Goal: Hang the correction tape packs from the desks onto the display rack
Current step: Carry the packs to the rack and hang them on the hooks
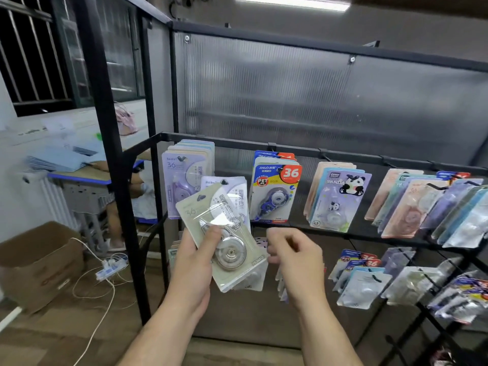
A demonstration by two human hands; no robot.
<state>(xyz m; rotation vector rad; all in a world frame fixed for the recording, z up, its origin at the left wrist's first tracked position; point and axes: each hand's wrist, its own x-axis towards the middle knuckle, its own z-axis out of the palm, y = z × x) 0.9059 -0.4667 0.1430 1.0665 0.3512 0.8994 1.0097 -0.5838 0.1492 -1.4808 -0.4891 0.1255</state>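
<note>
Display rack behind; left hand tight around tape packs, right hand curled, empty.

Person's body, seen from the head. Left hand and right hand, each on a bare forearm: left forearm at 7 o'clock, right forearm at 5 o'clock. The left thumb has a short, plain nail.
</note>
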